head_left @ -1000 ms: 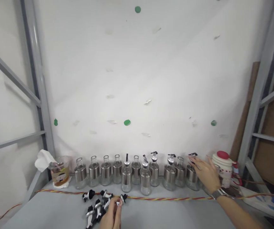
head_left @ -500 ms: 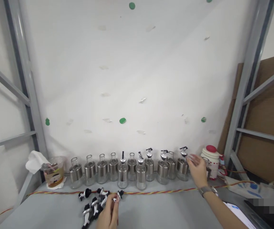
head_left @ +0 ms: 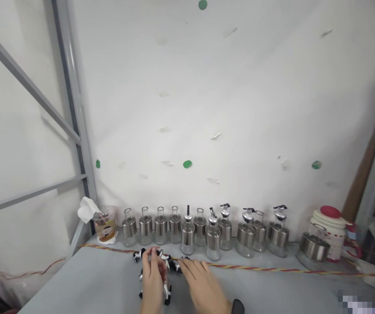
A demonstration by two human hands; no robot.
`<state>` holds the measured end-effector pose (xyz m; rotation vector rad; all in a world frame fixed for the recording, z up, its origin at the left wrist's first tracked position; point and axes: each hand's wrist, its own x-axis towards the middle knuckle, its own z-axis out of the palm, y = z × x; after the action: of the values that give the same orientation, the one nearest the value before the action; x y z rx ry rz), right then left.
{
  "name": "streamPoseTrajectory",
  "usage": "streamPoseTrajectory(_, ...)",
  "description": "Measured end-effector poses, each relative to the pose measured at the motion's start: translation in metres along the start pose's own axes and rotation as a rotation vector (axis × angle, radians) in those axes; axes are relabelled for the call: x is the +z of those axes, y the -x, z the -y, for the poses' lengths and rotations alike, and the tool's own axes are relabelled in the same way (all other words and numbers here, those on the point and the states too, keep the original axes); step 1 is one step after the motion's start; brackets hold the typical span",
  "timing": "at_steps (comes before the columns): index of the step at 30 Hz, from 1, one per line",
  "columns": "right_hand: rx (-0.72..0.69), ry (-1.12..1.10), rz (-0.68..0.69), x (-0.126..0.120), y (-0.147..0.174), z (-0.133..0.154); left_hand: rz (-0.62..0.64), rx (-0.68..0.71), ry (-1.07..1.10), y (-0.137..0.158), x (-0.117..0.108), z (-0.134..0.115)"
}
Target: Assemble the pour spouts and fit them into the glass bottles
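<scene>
Several silver-and-black pourer spouts (head_left: 167, 296) lie in a loose pile at the front of the grey table. Over this pile is my left hand (head_left: 153, 281), its fingers raised and loosely curved, not closed on any spout I can see. From the right comes my right hand (head_left: 205, 283), fingers stretched out, tips at a pourer spout at the right end of the pile; its thumb is hidden. Behind my hands stands a row of glass bottles with steel sleeves. Some are open-necked, like this bottle (head_left: 146, 226); others carry a spout, like this fitted bottle (head_left: 213, 237).
A twisted red-yellow cord (head_left: 259, 267) runs across the table before the bottles. A drink cup (head_left: 105, 226) with tissue stands at left, a cream jar with red lid (head_left: 329, 229) at right. The white wall (head_left: 239, 87) rises behind; a grey metal frame (head_left: 76, 87) is at left.
My right hand has come from the bottles at right to the spouts. My left hand has drawn back from the spout it pinched. The view has shifted left.
</scene>
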<state>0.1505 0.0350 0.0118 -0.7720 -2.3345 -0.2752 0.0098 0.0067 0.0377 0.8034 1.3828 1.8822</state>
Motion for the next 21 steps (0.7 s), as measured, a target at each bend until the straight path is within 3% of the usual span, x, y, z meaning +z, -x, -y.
streamPoseTrajectory(4, 0.096, 0.146, 0.031, 0.025, -0.018, -0.002, -0.029, -0.007, 0.014, -0.003, -0.001, 0.0)
streamPoseTrajectory(10, 0.135, 0.235, 0.067, 0.022, -0.015, -0.011, 0.017, -0.017, -0.028, 0.005, 0.002, -0.002)
streamPoseTrajectory(16, 0.136, 0.155, 0.111, -0.011, 0.003, -0.022, 0.062, -0.021, -0.045, 0.008, 0.001, -0.003)
streamPoseTrajectory(21, 0.229, -0.034, -0.01, -0.056, 0.008, -0.041, 0.06, -0.013, -0.05, 0.007, 0.003, 0.002)
